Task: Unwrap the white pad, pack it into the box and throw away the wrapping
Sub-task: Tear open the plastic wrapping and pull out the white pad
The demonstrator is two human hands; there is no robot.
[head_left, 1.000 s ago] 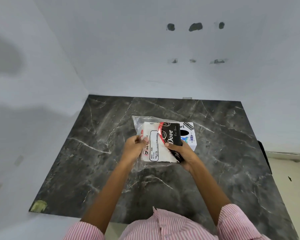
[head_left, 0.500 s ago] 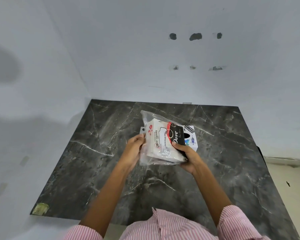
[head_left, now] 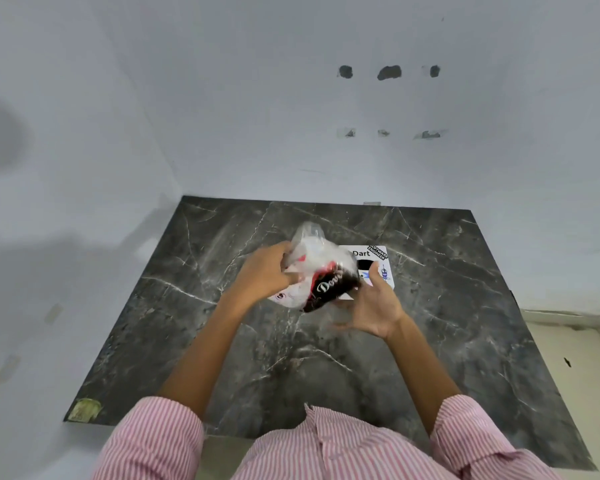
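Note:
The white pad (head_left: 293,296), still in its clear plastic wrapping (head_left: 309,239), is held above the dark marble table (head_left: 222,341). A black band with white lettering (head_left: 329,289) crosses the pack. My left hand (head_left: 265,271) grips the pack's upper left side through the wrapping. My right hand (head_left: 374,308) cups it from below right, fingers spread and blurred. The white box (head_left: 378,263) with stickers lies flat on the table just behind the pack, partly hidden by it.
The table sits in a corner between two pale walls (head_left: 291,133). A yellowish tape scrap (head_left: 84,408) marks the near left corner. Pale floor (head_left: 575,368) shows past the table's right edge.
The pack has been tilted and turned, its wrapping now bunched upward. My left hand moved onto its upper side and my right hand loosened beneath it.

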